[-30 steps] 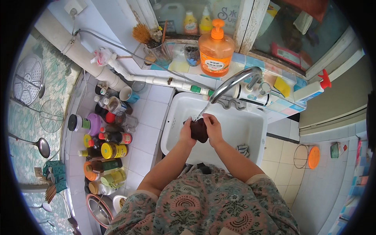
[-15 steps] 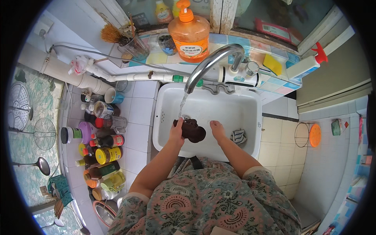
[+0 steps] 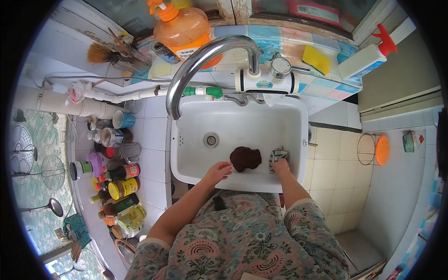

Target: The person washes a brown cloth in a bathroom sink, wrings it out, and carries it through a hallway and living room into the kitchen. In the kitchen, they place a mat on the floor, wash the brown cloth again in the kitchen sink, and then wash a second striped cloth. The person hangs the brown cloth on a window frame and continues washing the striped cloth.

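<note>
In the white sink [image 3: 196, 161] lies a dark brown, crumpled cloth-like bundle [image 3: 246, 158]. My left hand [image 3: 219, 172] hovers just left of it, holding nothing, its fingers loosely apart. At the sink's right side my right hand [image 3: 280, 166] has its fingers closed on a striped grey-and-white cloth [image 3: 278, 156]. Part of that cloth is hidden under the hand. Above the sink curves a chrome faucet [image 3: 186, 65], with no water visible at its spout. The drain [image 3: 211, 140] is uncovered.
An orange pump bottle [image 3: 182, 30], a yellow sponge [image 3: 316, 59] and a white spray bottle [image 3: 368, 58] stand or lie on the tiled ledge behind. Several jars and bottles, one a yellow-labelled jar [image 3: 123, 188], crowd the left counter. White pipes [image 3: 126, 96] run along the wall.
The brown bundle has left my left hand and lies in the sink. My right hand has moved right and taken hold of the striped cloth. The water stream has stopped. The view has shifted.
</note>
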A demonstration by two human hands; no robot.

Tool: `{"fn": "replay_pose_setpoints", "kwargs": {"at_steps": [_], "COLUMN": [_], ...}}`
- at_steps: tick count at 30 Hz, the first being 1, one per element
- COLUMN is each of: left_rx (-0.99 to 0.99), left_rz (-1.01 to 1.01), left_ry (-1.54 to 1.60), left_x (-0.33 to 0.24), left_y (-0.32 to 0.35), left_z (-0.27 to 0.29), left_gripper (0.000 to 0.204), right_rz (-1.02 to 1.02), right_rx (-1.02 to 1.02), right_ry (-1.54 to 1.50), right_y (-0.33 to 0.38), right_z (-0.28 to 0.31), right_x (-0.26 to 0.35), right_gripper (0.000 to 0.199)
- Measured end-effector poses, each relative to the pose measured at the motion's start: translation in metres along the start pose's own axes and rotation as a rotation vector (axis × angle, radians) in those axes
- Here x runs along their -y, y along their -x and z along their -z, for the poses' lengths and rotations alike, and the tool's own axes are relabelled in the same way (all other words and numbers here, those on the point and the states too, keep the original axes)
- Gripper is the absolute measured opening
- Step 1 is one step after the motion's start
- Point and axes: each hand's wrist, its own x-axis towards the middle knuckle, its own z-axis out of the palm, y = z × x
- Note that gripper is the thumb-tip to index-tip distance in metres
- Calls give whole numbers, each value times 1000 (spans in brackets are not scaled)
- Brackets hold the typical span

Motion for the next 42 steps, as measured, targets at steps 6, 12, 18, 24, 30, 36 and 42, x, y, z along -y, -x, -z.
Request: {"fn": "replay_pose_setpoints", "kwargs": {"at_steps": [6,12,18,24,30,36,42], "left_rx": [-33,-63,-53,-88,-174,11,-198], "left_rz": [-57,-305,-458,-603,-530,-526,-439], "left_ry": [299,1015,1126,990,1038,1225,825], "left_x": [-13,-69,-102,-113,-114,-122,-118], "left_y": [10,22,37,57,64,67,52], "left_z": [15,47,66,43,9,45,25], "left_gripper": [42,41,26,31,31,32,37], "right_rz": [307,618,750,505,396,509,316], "right_rx": [193,509,264,440,381,333,682], "right_ry": [-742,-866,-1007,-1382,-1264,-1061,-1246], "right_y": [101,193,216,230,207,208,175], "right_z": [88,114,86,61,93,72,100], "right_x": [122,218,283,315,323,322,323], "right_gripper": [25,24,56,32,29,44,36]}}
